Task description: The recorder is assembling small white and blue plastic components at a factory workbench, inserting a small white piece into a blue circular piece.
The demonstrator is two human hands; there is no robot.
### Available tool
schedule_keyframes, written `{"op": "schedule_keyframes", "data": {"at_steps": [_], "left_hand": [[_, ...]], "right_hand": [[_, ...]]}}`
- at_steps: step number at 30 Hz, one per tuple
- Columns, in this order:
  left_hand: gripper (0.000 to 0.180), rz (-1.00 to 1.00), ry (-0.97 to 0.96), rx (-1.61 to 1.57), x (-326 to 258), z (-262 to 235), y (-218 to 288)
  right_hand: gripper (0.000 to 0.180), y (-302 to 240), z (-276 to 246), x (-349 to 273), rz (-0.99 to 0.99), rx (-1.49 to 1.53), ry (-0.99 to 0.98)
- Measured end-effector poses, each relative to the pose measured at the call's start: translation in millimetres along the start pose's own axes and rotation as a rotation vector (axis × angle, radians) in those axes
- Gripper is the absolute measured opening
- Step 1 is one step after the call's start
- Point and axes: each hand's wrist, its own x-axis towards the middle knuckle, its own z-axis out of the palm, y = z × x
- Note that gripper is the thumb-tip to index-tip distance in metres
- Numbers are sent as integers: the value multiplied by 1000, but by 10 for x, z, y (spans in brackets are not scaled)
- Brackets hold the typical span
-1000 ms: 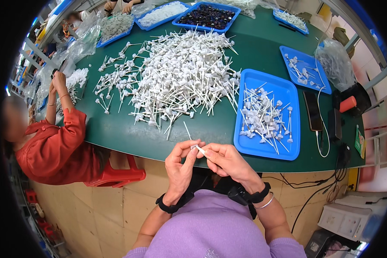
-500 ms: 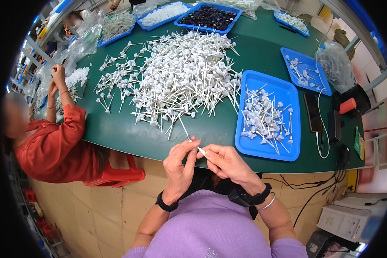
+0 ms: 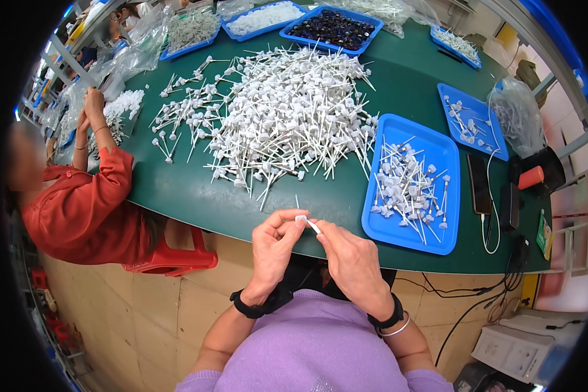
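Both my hands meet just off the front edge of the green table. My left hand (image 3: 273, 248) is closed, pinching a small white pump head (image 3: 300, 218) between thumb and fingers. A thin pale tube (image 3: 297, 201) sticks up past those fingers. In my right hand (image 3: 356, 260) a slim white tapered piece (image 3: 314, 227) is pinched, its tip close to the pump head; whether they touch I cannot tell. Beyond lies a large heap of white pump heads with thin tubes (image 3: 294, 111). More lie in the blue tray (image 3: 449, 189) to the right.
Blue trays of dark caps (image 3: 333, 29), white parts (image 3: 264, 19) and clear parts (image 3: 193, 31) line the back. Another tray (image 3: 477, 121), a phone (image 3: 479, 184) with a cable and a red cylinder (image 3: 531, 178) stand right. A co-worker in red (image 3: 78, 215) sits left.
My left hand has turned, so the white head shows at its fingertips and less of the tube is seen. My right hand has rotated with the tapered piece. The whole view has shifted slightly.
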Motion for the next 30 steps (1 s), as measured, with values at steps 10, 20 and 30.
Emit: {"op": "schedule_keyframes", "data": {"at_steps": [10, 20, 30], "left_hand": [[17, 59, 63, 106, -23, 31, -55], [17, 314, 181, 585, -95, 77, -113], [26, 405, -180, 718, 40, 471, 252]], "right_hand": [[18, -21, 33, 24, 33, -67, -57], [15, -16, 10, 33, 68, -98, -144], [23, 198, -677, -334, 293, 73, 128]]}}
